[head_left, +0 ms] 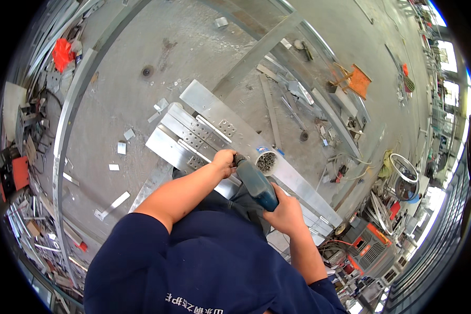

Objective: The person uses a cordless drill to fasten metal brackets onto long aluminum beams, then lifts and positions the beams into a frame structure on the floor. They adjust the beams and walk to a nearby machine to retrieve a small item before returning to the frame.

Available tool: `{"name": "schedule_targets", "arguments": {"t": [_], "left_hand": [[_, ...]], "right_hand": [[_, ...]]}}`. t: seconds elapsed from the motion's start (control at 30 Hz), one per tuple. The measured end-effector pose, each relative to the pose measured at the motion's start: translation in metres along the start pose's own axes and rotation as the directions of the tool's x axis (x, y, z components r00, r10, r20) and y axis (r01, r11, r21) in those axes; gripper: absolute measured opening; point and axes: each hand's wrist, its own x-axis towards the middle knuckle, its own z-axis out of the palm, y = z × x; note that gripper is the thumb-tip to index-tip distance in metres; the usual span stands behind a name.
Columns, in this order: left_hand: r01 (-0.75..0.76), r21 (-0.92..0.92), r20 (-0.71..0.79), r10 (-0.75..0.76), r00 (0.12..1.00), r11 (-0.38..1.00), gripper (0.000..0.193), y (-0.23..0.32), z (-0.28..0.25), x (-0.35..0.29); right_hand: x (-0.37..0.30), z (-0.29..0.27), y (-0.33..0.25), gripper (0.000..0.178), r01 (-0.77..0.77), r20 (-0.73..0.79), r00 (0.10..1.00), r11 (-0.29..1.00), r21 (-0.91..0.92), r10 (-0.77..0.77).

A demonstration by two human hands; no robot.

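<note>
I see both hands on a blue drill, held over the metal plates in the middle of the concrete floor. My left hand is wrapped tight round the drill's front end, right at the plates. My right hand is clamped on the rear grip. The drill points down and away from me. A small tub of screws sits on the long plate just beside the drill nose. An orange stand is well apart, upper right.
</note>
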Motion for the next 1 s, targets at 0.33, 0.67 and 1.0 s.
{"name": "schedule_targets", "arguments": {"t": [0.33, 0.67, 1.0], "left_hand": [[-0.103, -0.417, -0.124, 0.055, 0.991, 0.903, 0.024, 0.042, 0.012, 0.094], [-0.105, -0.375, -0.02, 0.105, 0.994, 0.921, 0.026, 0.052, -0.028, 0.138], [-0.119, -0.355, -0.018, 0.12, 0.993, 0.927, 0.029, 0.051, -0.025, 0.133]], "right_hand": [[0.129, -0.001, -0.003, 0.075, 0.198, 0.1, 0.979, 0.942, -0.273, -0.176], [0.175, 0.013, -0.016, 0.074, 0.305, 0.198, 0.948, 0.891, -0.337, -0.249], [0.178, 0.01, -0.024, 0.073, 0.226, 0.184, 0.967, 0.927, -0.3, -0.176]]}}
